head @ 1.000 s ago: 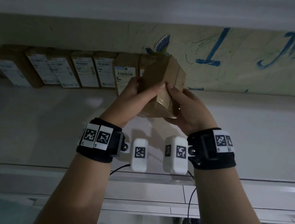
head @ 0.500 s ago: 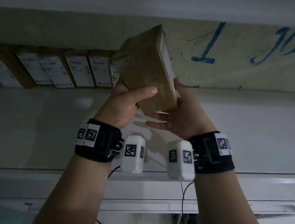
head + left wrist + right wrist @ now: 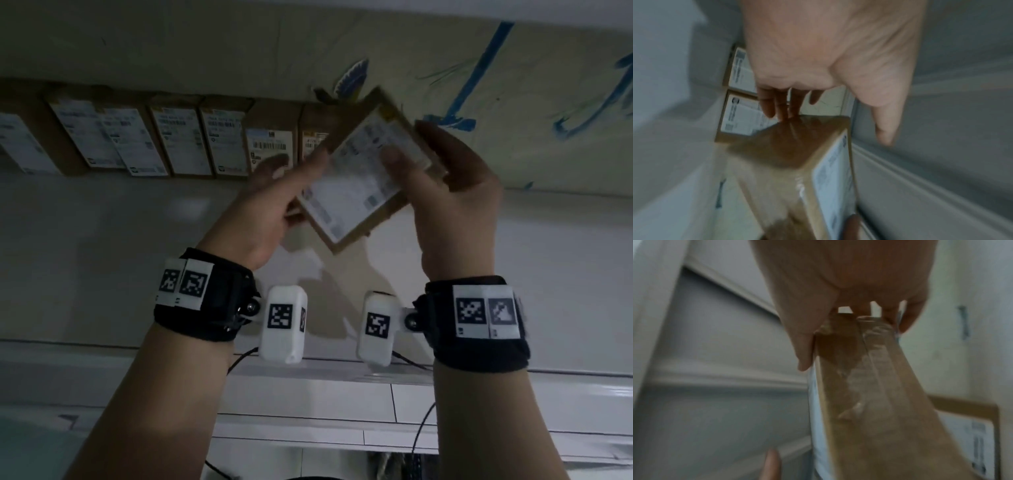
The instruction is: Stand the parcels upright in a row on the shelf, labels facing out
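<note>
White shelf (image 3: pixel 102 240) bore a row (image 3: pixel 178 140) of upright boxes at the wall, a tilted parcel (image 3: pixel 356 181) held label-out above it by the row's right end; left wrist: left hand (image 3: pixel 818 48) pressed straight fingers (image 3: pixel 774 105) on its end, thumb clear; right wrist: right hand (image 3: pixel 838 280) pinched its edge.

parcel row (image 3: pixel 185 140) on shelf (image 3: pixel 102 246), held parcel (image 3: pixel 356 181) rightward

Motion blur is smearing the held parcel (image 3: pixel 359 178) and making its label print unreadable, that parcel is hiding most fingers of the left hand (image 3: pixel 274 205) and part of the row's last parcel (image 3: pixel 312 133), and the left edge is cutting off the first parcel (image 3: pixel 13 144).
</note>
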The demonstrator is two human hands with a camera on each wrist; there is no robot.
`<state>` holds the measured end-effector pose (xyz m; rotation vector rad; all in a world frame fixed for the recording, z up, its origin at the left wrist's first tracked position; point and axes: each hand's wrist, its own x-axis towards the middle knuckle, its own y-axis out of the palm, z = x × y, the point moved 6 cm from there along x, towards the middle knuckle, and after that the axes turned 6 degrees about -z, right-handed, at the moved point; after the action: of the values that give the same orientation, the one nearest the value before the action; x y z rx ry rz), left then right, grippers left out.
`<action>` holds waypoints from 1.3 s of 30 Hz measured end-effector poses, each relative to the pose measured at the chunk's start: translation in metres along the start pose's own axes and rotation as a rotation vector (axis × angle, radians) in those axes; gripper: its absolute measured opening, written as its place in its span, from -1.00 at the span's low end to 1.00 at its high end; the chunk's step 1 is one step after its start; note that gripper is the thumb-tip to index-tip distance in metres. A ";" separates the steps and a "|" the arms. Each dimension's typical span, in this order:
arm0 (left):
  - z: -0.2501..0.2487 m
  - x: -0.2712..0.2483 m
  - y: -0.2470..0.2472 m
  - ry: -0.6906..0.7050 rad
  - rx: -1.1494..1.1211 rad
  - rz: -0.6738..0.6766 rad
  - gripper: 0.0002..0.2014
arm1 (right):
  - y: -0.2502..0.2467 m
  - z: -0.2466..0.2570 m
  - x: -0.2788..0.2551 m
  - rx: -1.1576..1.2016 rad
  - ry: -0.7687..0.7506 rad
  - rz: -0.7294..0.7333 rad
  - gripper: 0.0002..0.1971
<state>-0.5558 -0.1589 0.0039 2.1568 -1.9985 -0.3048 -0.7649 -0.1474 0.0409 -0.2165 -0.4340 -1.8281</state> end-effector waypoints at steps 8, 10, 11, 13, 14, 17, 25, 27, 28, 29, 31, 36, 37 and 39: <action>0.018 -0.010 0.027 -0.056 -0.077 0.084 -0.48 | 0.020 -0.016 -0.005 0.064 0.252 0.155 0.07; 0.017 -0.002 0.027 -0.042 -0.003 0.093 -0.44 | 0.012 -0.025 0.001 -0.011 0.293 0.172 0.11; 0.016 0.003 0.028 -0.035 0.042 0.101 -0.47 | 0.005 -0.028 0.006 -0.033 0.284 0.153 0.08; 0.011 0.010 0.031 -0.007 0.144 0.101 -0.58 | -0.007 -0.030 0.016 -0.053 0.263 0.114 0.01; 0.006 0.013 0.035 0.019 0.210 0.091 -0.63 | -0.013 -0.032 0.021 -0.069 0.259 0.088 0.00; -0.012 0.022 0.047 0.149 0.490 0.021 -0.73 | -0.026 -0.044 0.039 -0.127 0.244 0.011 -0.01; -0.041 0.072 0.063 0.330 0.893 -0.004 -0.69 | -0.032 -0.086 0.076 -0.420 0.250 0.056 0.04; -0.041 0.089 0.065 0.322 0.969 -0.016 -0.81 | -0.034 -0.087 0.090 -0.527 0.252 0.085 0.05; -0.039 0.097 0.064 0.314 1.030 -0.020 -0.80 | -0.035 -0.087 0.098 -0.567 0.257 0.094 0.05; -0.036 0.103 0.064 0.301 1.092 -0.010 -0.72 | -0.036 -0.087 0.105 -0.599 0.265 0.102 0.03; -0.032 0.114 0.061 0.336 1.215 -0.003 -0.46 | -0.038 -0.087 0.116 -0.649 0.273 0.121 0.00; -0.039 0.132 0.060 0.420 1.338 -0.104 -0.60 | -0.031 -0.082 0.138 -0.746 0.247 0.113 -0.26; -0.042 0.132 0.062 0.416 1.354 -0.119 -0.58 | -0.027 -0.081 0.143 -0.764 0.222 0.096 -0.36; -0.045 0.134 0.065 0.442 1.383 -0.136 -0.56 | -0.018 -0.085 0.149 -0.780 0.223 0.083 -0.44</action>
<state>-0.5962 -0.2977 0.0620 2.5194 -1.9109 1.8601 -0.8206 -0.3087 0.0141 -0.5430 0.4573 -1.8356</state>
